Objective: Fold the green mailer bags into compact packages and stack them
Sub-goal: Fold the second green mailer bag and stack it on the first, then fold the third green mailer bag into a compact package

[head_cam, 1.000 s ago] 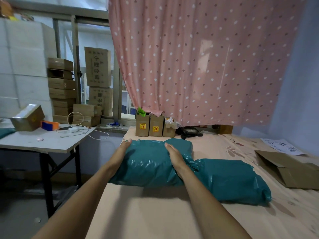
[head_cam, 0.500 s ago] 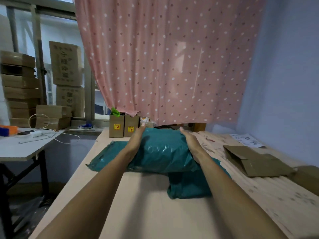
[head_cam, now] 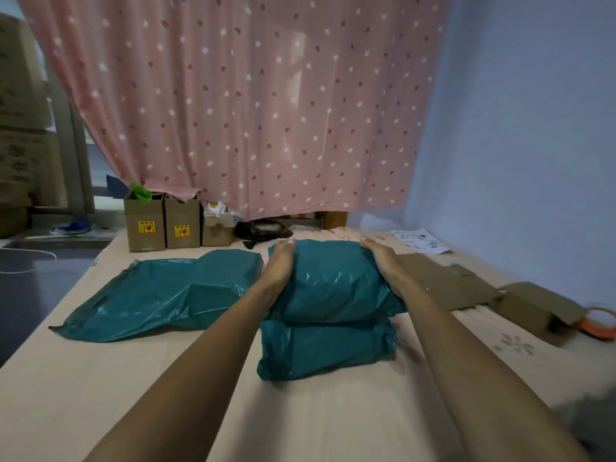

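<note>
A: Hands? Quick.

B: Left hand (head_cam: 280, 265) lay flat against the left side of the top green package (head_cam: 333, 281), fingers straight, thumb hidden. Right hand (head_cam: 383, 261) did the same on the right side. Both pressed it between the palms, neither curled round it. Fingertips at the far edge were blurred.

A: Where was the package?

B: Centre of frame, sitting on a second green package (head_cam: 326, 345), both on the peach bed sheet (head_cam: 166, 395). The top one overhung and hid the far half of the lower one.

A: Anything else green?

B: A flatter green mailer bag (head_cam: 160, 295) lay centre left, just beside the stack, with a loose flap toward the lower left. The left forearm cut off its near right corner.

A: Background?

B: Pink dotted curtain (head_cam: 250, 95) filled the upper frame. Under its hem stood two brown cartons with yellow labels (head_cam: 163, 225), label print unreadable. A smaller open box (head_cam: 216, 228) stood beside them, contents unclear. A dark object (head_cam: 263, 230) lay next to that; couldn't tell what.

A: Right side?

B: Flattened cardboard (head_cam: 443, 281) was partly hidden behind the right wrist. A small brown box (head_cam: 533, 308) and an orange tape roll (head_cam: 600, 323) sat at the right edge, the roll cropped. A printed paper (head_cam: 421, 240) lay near the wall, text illegible. Stacked cartons (head_cam: 20, 128) at upper left were blurred and cut off.
</note>
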